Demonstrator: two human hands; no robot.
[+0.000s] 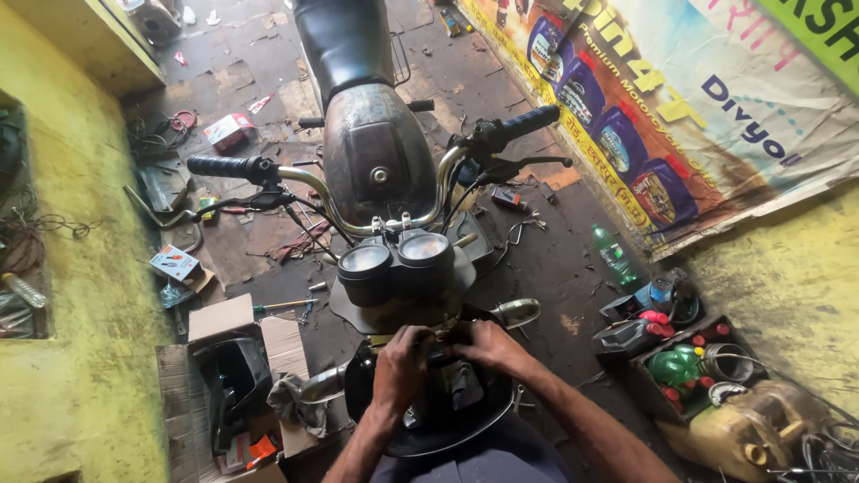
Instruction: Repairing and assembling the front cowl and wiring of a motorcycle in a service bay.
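A motorcycle (pixel 376 152) stands facing me, seen from above its front. Its two round gauges (pixel 394 255) sit below the chrome handlebar (pixel 313 183). Both my hands work in the open headlight housing (pixel 438 420) just under the gauges. My left hand (pixel 400 362) curls its fingers around parts inside the housing. My right hand (pixel 488 344) pinches something small next to it, close to a tangle of wires. What exactly each hand holds is hidden by the fingers.
An open cardboard box (pixel 237 376) with a dark part lies at left, with a rag (pixel 286 398) beside it. Oil bottles and cans (pixel 689 367) crowd the right, near a green bottle (pixel 613 255). A printed banner (pixel 680 107) covers the yellow wall. Tools litter the dirty floor.
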